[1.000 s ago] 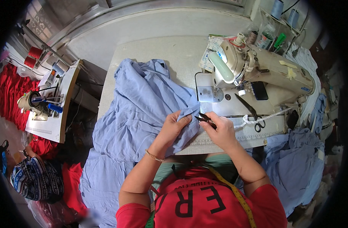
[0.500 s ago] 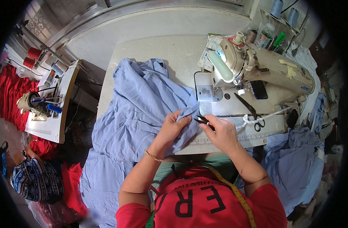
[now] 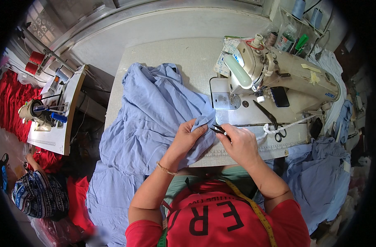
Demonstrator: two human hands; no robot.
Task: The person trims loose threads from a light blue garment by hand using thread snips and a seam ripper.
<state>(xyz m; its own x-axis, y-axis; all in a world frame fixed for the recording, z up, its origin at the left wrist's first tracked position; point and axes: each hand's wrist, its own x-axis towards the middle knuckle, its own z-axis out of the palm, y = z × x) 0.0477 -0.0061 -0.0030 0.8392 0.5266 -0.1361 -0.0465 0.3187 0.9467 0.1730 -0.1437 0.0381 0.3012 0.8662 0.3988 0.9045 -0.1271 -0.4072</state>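
A light blue garment lies bunched over the sewing table, part of it hanging off the front edge. My left hand pinches a fold of this cloth between thumb and fingers. Beside it, my right hand is closed around small black thread snips. Their blades point left and come up to the edge of the held cloth; whether they touch it I cannot tell. Just beyond my hands is the sewing machine, its needle plate behind the cloth's right end.
Black scissors and a dark phone lie by the machine. A white cord crosses the table's right side. More blue fabric hangs at right. At left stand a second machine table and another person's arm.
My right hand and the snips have shifted very slightly. The garment and my left hand stay in place. At far left, the other person's arm has moved a little.
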